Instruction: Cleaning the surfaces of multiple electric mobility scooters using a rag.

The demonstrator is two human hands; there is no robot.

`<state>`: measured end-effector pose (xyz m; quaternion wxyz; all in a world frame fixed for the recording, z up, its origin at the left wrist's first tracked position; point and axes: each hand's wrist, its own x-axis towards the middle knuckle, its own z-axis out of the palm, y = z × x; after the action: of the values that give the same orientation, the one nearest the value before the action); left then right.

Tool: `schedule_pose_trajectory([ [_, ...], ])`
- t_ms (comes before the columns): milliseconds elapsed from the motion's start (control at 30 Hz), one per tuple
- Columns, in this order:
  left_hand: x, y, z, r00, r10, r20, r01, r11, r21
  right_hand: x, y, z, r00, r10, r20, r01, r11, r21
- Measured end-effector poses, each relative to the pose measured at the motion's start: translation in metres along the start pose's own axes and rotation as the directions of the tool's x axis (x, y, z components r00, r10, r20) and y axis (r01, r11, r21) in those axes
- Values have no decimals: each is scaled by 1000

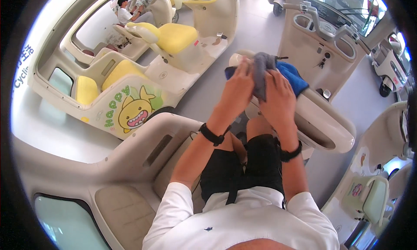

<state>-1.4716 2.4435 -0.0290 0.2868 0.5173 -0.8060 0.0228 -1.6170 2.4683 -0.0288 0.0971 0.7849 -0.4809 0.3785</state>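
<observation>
In front of me my left hand [239, 88] and my right hand [277, 98] are close together, with a grey cloth [261, 71] bunched between them. The fingers of both hands are closed on it, and a loose end hangs down between my wrists. A blue cloth [292, 77] lies just past my right hand, over the top of a beige seat part [323, 113]. Beside the left fingers a dark blue edge shows; I cannot make out whether it belongs to the same cloth.
I sit on a padded beige bench [124, 208] inside a small vehicle. Ahead stands its dashboard [312, 45] with hanging keys [322, 63]. On the left is another vehicle with yellow seats [176, 38]; a person [130, 13] sits beyond. More scooters [393, 69] stand at right.
</observation>
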Motion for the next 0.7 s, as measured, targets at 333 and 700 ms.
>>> schedule_pose_trajectory([
  [333,15,135,23,885,448,126,-444,894,-58,-114,66,-96,962,268,-53,-272,958,-91],
  [700,-89,59,-64,713,610,347,-298,710,-638,-151,69,-110,915,315,-252,-380,881,-280],
])
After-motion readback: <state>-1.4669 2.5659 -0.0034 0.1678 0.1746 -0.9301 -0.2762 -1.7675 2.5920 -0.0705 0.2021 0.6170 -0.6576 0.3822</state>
